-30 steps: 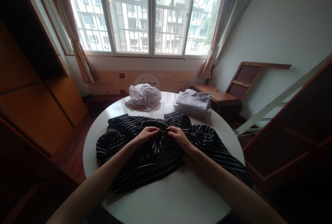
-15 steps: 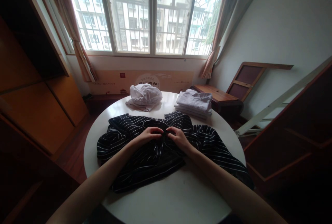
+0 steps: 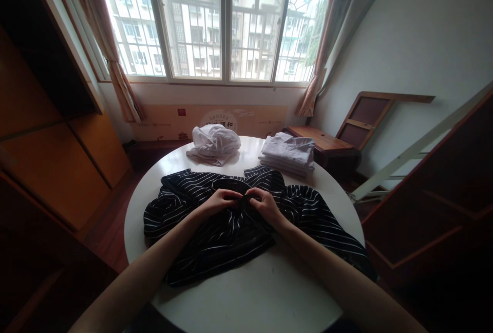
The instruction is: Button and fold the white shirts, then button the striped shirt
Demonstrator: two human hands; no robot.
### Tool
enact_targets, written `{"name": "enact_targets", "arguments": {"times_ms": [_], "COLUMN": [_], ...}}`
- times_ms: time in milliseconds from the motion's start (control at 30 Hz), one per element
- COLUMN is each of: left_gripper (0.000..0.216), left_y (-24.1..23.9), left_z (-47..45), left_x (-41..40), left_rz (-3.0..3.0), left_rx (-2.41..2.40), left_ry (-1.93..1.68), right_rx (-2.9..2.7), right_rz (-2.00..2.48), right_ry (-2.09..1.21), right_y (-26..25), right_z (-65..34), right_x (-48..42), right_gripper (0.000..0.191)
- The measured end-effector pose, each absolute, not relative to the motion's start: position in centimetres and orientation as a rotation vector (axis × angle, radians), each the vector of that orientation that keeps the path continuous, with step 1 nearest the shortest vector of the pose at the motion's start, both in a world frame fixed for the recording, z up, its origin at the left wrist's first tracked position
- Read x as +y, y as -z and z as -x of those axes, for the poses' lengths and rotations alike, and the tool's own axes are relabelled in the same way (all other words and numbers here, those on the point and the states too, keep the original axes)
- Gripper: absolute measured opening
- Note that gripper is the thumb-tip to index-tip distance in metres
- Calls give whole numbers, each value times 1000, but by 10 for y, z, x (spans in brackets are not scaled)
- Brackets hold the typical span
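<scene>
A black shirt with white stripes (image 3: pixel 208 256) lies spread and rumpled over the round white table (image 3: pixel 265 292), its sleeves out to both sides. Near its collar, my left hand (image 3: pixel 221 202) pinches the cloth between thumb and fingers. Right beside it, my right hand (image 3: pixel 265 204) pinches the same part of the shirt from the other side. The fingertips of both hands almost meet. Whether a button sits between them is too small to make out.
At the table's far side are a crumpled white cloth (image 3: pixel 215 143) and a stack of folded white shirts (image 3: pixel 288 153). Behind stands a low wooden stand (image 3: pixel 323 137) beside a leaning panel (image 3: pixel 364 122). Wooden cabinets (image 3: pixel 54 163) line the left.
Both hands keep nearly the same place at the collar; only the fingers have shifted slightly. The shirt and the white clothes lie as before.
</scene>
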State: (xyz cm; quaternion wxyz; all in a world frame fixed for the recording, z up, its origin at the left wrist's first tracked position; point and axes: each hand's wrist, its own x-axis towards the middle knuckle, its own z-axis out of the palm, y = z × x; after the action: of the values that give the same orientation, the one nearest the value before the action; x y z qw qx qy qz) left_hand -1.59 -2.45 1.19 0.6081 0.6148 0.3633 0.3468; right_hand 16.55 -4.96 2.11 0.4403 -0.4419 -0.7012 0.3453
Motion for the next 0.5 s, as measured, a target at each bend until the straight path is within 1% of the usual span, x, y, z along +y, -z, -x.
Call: {"name": "enact_targets", "arguments": {"times_ms": [133,500], "left_gripper": [34,34], "left_y": [-10,-1], "left_z": [16,17], "left_x": [-24,-18], "left_rz": [-1422,-1457], "left_rx": [861,872], "left_ry": [-837,-892], "right_rx": [-1717,-1789], "right_rz": [1076,1061], "right_ry": [-859,-726], "right_y": [-23,-21], "right_z": [-164,-164], "right_x": [-50,-50], "right_gripper": [13,9]}}
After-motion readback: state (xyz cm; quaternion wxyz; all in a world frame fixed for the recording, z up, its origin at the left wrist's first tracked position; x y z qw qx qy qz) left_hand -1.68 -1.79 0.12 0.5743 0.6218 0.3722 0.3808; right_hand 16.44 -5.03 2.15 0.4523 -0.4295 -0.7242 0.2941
